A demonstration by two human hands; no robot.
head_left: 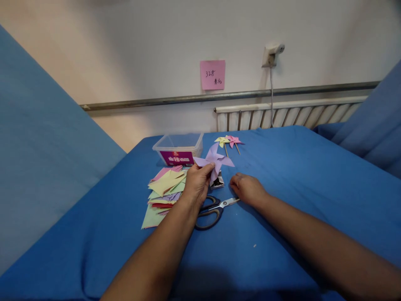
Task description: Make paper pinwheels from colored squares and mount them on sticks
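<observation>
A lilac paper pinwheel (214,159) is pinched between the thumb and fingers of my left hand (199,180), raised above the table. My right hand (249,188) rests low over the cloth with its fingers curled together; what they hold, if anything, is hidden. Beside that hand, the tip of a thin tan stick (235,201) shows by the scissors' point. Dark-handled scissors (224,204) lie slightly apart between my hands. Behind the pinwheel sits a small open box (218,183) with dark bits inside, partly covered. Left of my left hand is a stack of coloured folded papers (166,184).
A clear plastic tub (198,146) with a purple label stands at the back left. Yellow (222,141) and pink (233,141) pinwheels on sticks lie farther back. Blue cloth (297,167) covers the table. Behind it are a radiator (250,119), a pipe (175,100) and a plugged-in cord (271,92).
</observation>
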